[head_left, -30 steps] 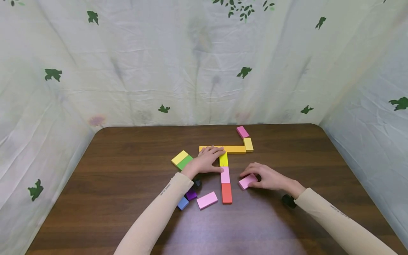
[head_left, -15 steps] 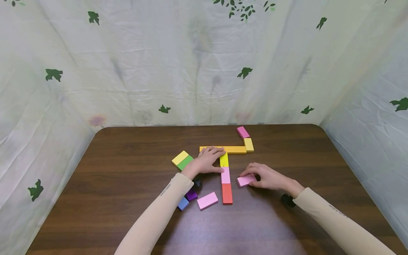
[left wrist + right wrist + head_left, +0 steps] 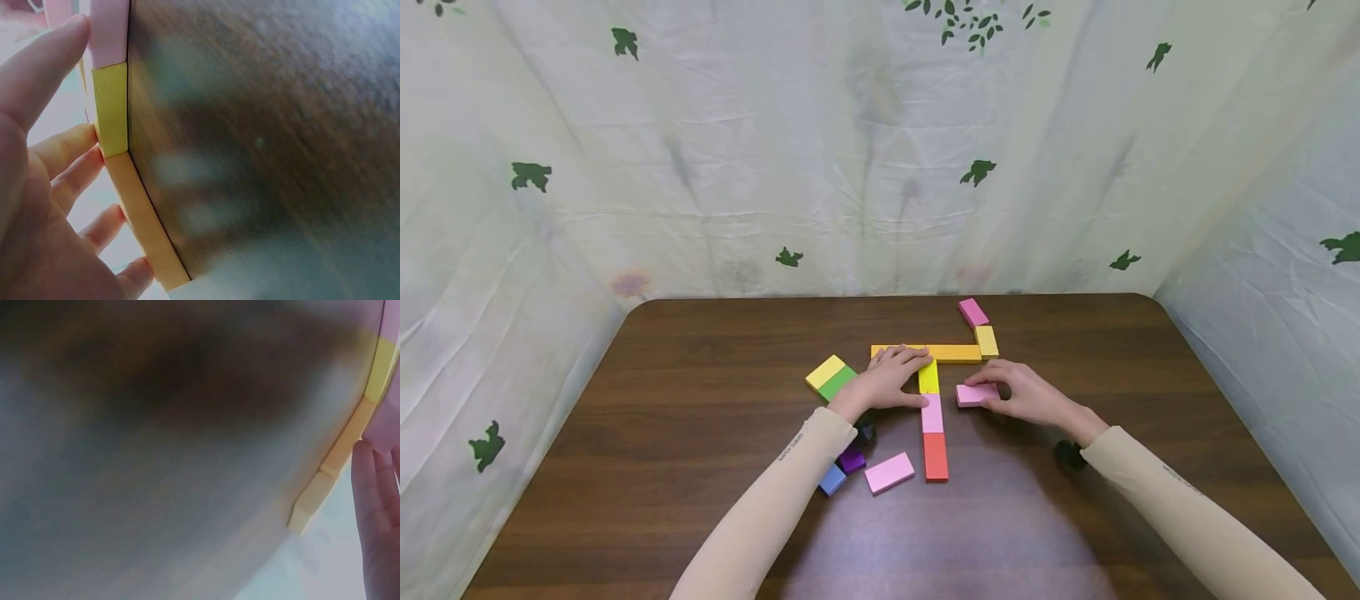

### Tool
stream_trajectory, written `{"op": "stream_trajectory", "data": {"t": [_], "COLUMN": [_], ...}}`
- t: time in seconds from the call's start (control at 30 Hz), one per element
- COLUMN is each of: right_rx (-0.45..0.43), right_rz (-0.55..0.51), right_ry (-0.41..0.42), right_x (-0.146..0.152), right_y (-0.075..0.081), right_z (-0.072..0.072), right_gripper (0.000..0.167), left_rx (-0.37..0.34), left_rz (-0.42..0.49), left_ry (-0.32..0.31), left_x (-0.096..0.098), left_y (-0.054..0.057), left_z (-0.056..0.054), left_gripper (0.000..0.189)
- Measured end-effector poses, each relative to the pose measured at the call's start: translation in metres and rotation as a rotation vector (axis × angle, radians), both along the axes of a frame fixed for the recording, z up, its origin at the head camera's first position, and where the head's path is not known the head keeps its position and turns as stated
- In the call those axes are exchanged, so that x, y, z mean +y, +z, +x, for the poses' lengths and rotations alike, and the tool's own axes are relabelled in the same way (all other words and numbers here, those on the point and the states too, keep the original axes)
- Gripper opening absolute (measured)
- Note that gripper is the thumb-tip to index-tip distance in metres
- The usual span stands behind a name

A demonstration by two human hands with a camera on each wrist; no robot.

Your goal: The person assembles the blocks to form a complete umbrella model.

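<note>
My left hand [image 3: 891, 379] lies spread with fingertips on the orange blocks [image 3: 955, 354] and thumb at a pink block [image 3: 932, 413]. That pink block sits in a column between a bright yellow block [image 3: 928, 377] and a red block [image 3: 936, 458]; the orange row crosses its far end. In the left wrist view, the fingers reach along the sides of the yellow block [image 3: 111, 112] and orange block [image 3: 147, 212]. Right of the column, my right hand [image 3: 1026, 396] pinches another pink block [image 3: 970, 397] between thumb and fingers. The right wrist view shows this pink block [image 3: 382, 428] at the fingertips.
A pale yellow block [image 3: 987, 342] and a darker pink block [image 3: 973, 312] continue from the orange row's right end. Near my left forearm lie yellow [image 3: 825, 372], green [image 3: 838, 382], purple [image 3: 852, 459], blue [image 3: 832, 479] and pink [image 3: 890, 473] blocks. A curtain [image 3: 715, 167] hangs behind the table.
My right hand has moved the pink block away from me, slightly left, and turned it level with the orange row. My left hand has stayed in place.
</note>
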State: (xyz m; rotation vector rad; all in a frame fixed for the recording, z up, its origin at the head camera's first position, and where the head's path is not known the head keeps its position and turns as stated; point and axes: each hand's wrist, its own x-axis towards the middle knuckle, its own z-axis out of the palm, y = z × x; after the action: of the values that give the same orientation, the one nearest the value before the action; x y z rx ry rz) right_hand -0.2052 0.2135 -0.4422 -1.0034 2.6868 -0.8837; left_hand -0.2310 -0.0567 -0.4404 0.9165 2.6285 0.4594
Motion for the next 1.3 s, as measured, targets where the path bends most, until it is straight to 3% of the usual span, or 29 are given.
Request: {"op": "stream_trajectory", "data": {"t": [0.4,0.87,1.3], "right_rx": [0.091,0.096,0.144], "right_rz": [-0.043,-0.071,-0.017], "right_ry": [-0.088,-0.18,-0.214], "right_x": [-0.01,-0.023,-0.035], "right_y": [0.003,0.003,0.0], "right_z": [-0.029,-0.067,-0.093], "right_gripper": [0.031,0.028,0.024], "left_rx": [-0.003,0.011,0.015], "left_rz": [-0.005,-0.006,0.01], "left_ry": [-0.003,-0.015,-0.014], "left_x": [0.0,-0.001,-0.002], "left_y": [-0.003,-0.003,-0.002], "left_z": [-0.001,-0.001,0.0], "left_gripper": [0.074,0.074,0.073]}}
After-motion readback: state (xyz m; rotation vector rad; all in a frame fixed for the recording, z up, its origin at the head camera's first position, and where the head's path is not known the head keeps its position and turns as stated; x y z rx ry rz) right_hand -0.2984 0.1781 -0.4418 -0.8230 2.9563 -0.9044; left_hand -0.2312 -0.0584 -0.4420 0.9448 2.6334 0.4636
